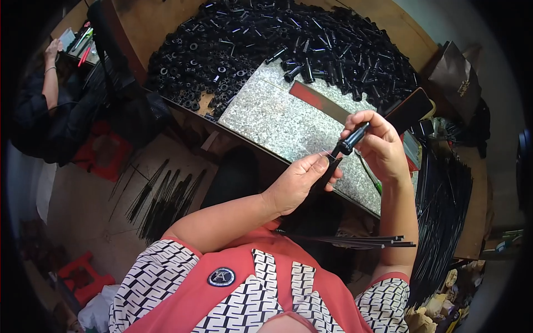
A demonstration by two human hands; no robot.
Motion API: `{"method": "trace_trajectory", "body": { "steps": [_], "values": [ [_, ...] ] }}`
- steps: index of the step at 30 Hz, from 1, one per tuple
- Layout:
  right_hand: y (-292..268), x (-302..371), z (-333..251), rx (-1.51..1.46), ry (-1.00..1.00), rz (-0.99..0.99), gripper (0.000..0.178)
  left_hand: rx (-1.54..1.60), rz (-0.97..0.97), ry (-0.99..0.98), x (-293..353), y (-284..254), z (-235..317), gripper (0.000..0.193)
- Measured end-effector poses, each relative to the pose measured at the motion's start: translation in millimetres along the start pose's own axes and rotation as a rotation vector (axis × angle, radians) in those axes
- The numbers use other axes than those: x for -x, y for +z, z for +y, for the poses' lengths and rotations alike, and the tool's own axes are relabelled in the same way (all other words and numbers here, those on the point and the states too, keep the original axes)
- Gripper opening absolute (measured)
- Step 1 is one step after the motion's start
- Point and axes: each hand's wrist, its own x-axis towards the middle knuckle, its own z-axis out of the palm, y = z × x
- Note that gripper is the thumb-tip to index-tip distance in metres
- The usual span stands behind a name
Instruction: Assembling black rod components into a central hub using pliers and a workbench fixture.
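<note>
My left hand pinches a thin black piece near the front edge of a grey speckled slab. Fine light wires or threads stick out beside its thumb. Just above, my right hand has its fingers closed round a glossy black tube. The tube tilts down to the left, and its lower end meets the thin black piece; whether one sits inside the other I cannot tell. Below my hands, several thin black rods lie across in front of my body, pointing right.
Heaped black tubes and ring-shaped parts cover the table's back. A metal strip with red and a green-handled tool lie on the slab. Long black rods fill the right side; more rods lie on the floor. Another person sits left.
</note>
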Motion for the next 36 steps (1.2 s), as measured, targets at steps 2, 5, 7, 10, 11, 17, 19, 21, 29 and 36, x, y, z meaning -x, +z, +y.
{"method": "trace_trajectory", "body": {
  "steps": [2,5,7,10,11,17,19,21,29,36],
  "values": [
    [7,1,-2,0.022,0.000,-0.016,0.034,-0.017,-0.007,0.006,0,-2,-1,0.043],
    [11,1,-2,0.089,-0.019,0.006,0.033,-0.012,-0.006,0.003,0,-2,-1,0.044],
    [11,1,-2,0.116,-0.024,0.015,0.029,-0.011,-0.011,0.029,-1,-2,-1,0.045],
    [15,1,-3,0.131,0.031,0.001,0.025,-0.012,-0.023,0.038,-1,-2,-1,0.045],
    [16,1,-2,0.131,0.032,0.001,0.025,-0.011,-0.023,0.038,-1,-2,-1,0.045],
    [13,-3,-12,0.223,0.026,0.146,0.016,-0.001,-0.016,0.017,0,-2,0,0.047],
    [7,-4,-21,0.346,0.053,0.137,0.013,-0.027,0.002,0.007,0,-2,0,0.047],
    [10,-4,-27,0.533,0.050,0.141,0.008,-0.036,-0.004,0.007,0,-1,1,0.047],
    [26,-16,-28,0.799,0.219,0.002,0.019,-0.083,-0.021,0.045,-2,-1,0,0.042],
    [24,-13,-16,0.594,0.089,0.026,0.017,-0.092,-0.003,0.040,-1,1,2,0.041]
  ]
}}
